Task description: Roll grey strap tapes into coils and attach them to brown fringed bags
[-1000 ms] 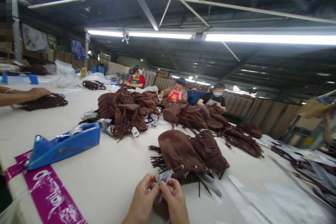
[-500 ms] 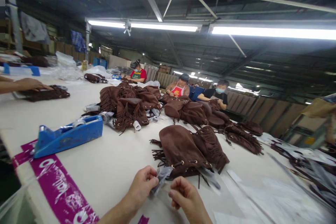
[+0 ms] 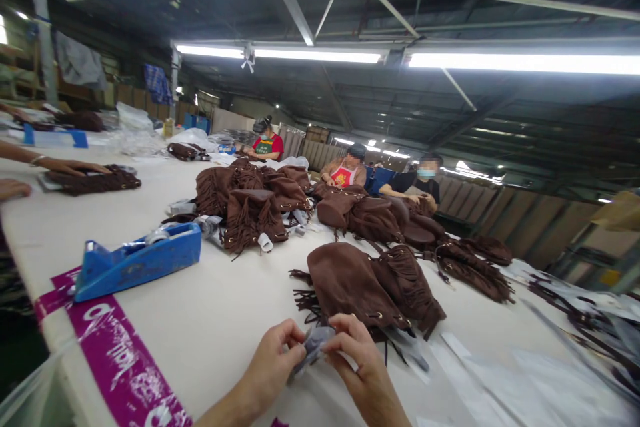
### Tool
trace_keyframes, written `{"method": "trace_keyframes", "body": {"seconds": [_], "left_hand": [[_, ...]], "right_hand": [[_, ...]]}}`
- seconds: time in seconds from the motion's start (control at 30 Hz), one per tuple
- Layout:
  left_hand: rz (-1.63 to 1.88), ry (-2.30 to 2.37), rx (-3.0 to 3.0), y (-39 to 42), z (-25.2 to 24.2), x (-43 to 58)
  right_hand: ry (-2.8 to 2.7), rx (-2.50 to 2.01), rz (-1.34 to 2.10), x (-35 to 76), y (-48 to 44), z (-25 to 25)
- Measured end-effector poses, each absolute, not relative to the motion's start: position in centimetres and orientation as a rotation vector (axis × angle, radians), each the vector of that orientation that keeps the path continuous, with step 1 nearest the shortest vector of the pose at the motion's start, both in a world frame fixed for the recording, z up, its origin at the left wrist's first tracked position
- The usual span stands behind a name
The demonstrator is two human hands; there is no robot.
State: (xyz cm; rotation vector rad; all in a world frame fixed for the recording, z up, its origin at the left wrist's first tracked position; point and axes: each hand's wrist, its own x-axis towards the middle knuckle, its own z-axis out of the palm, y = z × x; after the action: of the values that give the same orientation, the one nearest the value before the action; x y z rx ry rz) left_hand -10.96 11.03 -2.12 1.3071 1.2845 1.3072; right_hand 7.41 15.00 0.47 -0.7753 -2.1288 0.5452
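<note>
At the near middle of the table, my left hand (image 3: 280,353) pinches a small crumpled grey plastic wrap (image 3: 314,345). My right hand (image 3: 357,357) has its thumb and fingertips closed on the other end of the wrap. Whatever the wrap may contain is too unclear to make out. Just beyond my hands lies a dark brown fringed bag (image 3: 350,283) with metal eyelets along its edge. Clear plastic (image 3: 413,347) sticks out from under that bag on the right.
On the left a blue tape dispenser (image 3: 140,260) stands by a purple printed strip (image 3: 125,360). Brown fringed bags (image 3: 255,213) are heaped across the table. A co-worker's hand (image 3: 75,165) rests on a brown piece at far left. Straps and plastic sheets (image 3: 585,320) lie at right.
My right hand has moved up and left onto the grey wrap, from just beside it. The camera view has shifted slightly. A co-worker's second hand shows at the left edge.
</note>
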Motion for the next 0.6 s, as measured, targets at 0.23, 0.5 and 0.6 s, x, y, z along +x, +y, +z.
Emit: {"method": "trace_keyframes", "body": {"seconds": [0.23,0.5,0.6], "left_hand": [[1.219,1.422,1.555,10.2,-0.8,-11.8],[1.136,1.454,1.478,10.9,-1.5,-11.8],[1.091,1.579,1.605,10.6,-1.3,-11.3]], "right_hand": [[-2.478,-0.788,0.688,4.7,16.4,3.5],[-2.204,-0.638,0.706,4.0,17.3,-0.4],[-2.132,-0.621,0.743,4.0,17.2,-0.8]]}}
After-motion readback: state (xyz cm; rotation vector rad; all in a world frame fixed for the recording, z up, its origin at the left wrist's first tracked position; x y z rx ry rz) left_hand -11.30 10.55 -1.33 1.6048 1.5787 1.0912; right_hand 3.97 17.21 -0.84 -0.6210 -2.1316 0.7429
